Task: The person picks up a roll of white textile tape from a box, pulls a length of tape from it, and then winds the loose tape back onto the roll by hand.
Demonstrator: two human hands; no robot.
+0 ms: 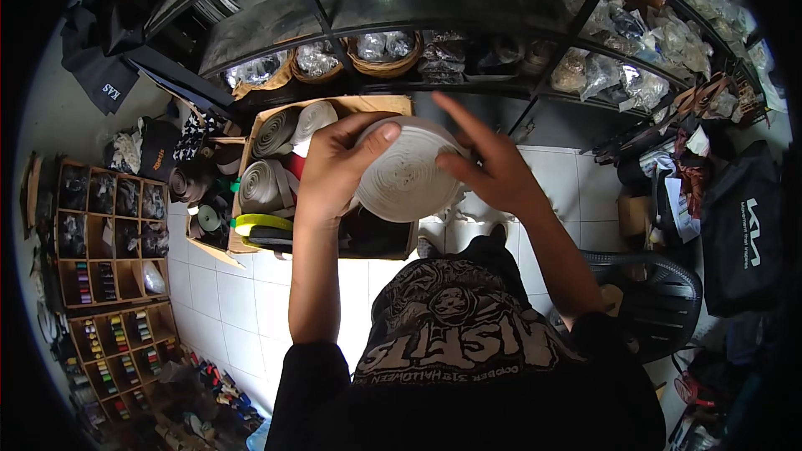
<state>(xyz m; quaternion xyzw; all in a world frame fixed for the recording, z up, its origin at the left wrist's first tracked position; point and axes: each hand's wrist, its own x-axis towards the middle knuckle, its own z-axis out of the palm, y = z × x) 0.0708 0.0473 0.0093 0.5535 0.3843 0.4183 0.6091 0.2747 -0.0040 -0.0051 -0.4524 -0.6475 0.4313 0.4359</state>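
Held up in front of my body is a large flat roll of off-white fabric tape (405, 174), wound in a tight spiral. My left hand (338, 163) grips its left side, thumb over the upper front and fingers behind. On the other side my right hand (491, 165) has its thumb against the roll's face, while the index finger sticks up and away from the rim. Its remaining fingers are partly hidden. Just beyond stands an open cardboard box (368, 105) with more rolls, among them a grey one (263, 186), a white one (315, 124) and a yellow one (261, 224).
Black metal shelving (401, 8) runs across the far side, with wicker baskets (384, 63) and plastic-bagged goods. Wooden cubbies (117, 271) with thread spools stand at left. A black chair (660, 292) is close on my right, beside a black bag (742, 230). White tiles (225, 301) cover the floor.
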